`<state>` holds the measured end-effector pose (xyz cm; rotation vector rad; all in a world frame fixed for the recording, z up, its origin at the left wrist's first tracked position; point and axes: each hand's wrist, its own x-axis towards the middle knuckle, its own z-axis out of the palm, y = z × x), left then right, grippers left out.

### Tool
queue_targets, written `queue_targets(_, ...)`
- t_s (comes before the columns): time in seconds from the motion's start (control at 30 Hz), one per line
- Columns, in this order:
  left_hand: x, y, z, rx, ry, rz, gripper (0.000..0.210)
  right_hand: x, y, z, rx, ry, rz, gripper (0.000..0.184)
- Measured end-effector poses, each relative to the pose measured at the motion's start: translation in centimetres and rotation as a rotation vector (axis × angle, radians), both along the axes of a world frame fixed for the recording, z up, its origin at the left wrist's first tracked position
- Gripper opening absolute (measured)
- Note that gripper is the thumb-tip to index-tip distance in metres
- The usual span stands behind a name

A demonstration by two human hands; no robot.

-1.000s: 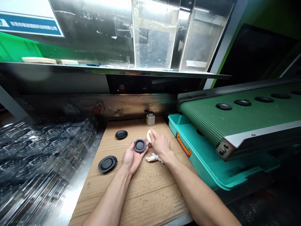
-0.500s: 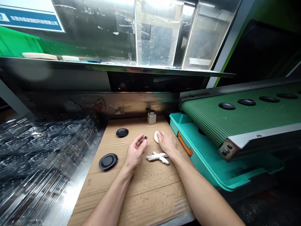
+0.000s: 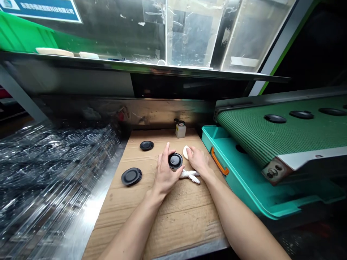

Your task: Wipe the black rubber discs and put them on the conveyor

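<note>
My left hand (image 3: 166, 173) grips a small round black disc-shaped part (image 3: 175, 161) by its edge, with the shiny face turned up toward me. Between the fingers of my right hand (image 3: 198, 159) is a white round pad (image 3: 185, 152), just right of the disc. A crumpled white cloth (image 3: 191, 175) lies on the cardboard (image 3: 173, 220) below both hands. To the left rest a small stack of larger black discs (image 3: 131, 176) and, farther back, a smaller group of black discs (image 3: 146, 145).
A squarish bottle (image 3: 180, 130) with its lid flipped up stands at the back. On the right, a green conveyor belt (image 3: 249, 122) carries black discs above a teal bin (image 3: 244, 187) with an orange handle. Clear plastic trays (image 3: 54, 180) are heaped at left. A metal shelf crosses overhead.
My left hand has turned so the black disc now faces me; before, it was barely visible there. My right hand still holds the white pad. The discs on the belt have shifted slightly.
</note>
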<state>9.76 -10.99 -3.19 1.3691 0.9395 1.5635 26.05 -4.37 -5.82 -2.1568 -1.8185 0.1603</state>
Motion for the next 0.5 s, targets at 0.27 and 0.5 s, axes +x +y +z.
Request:
queue_targets(0.27, -1.7, 1.9, -2.4, -0.137, 0.274, 0.044, 0.023, 0.0, 0.1, -0.3, 0.019, 0.001, 0.001, 0.051)
queue_targets(0.5, -3.0, 2.8, -3.6, -0.152, 0.406, 0.184, 0.022, 0.0, 0.1, -0.2, 0.004, 0.016, -0.005, 0.051)
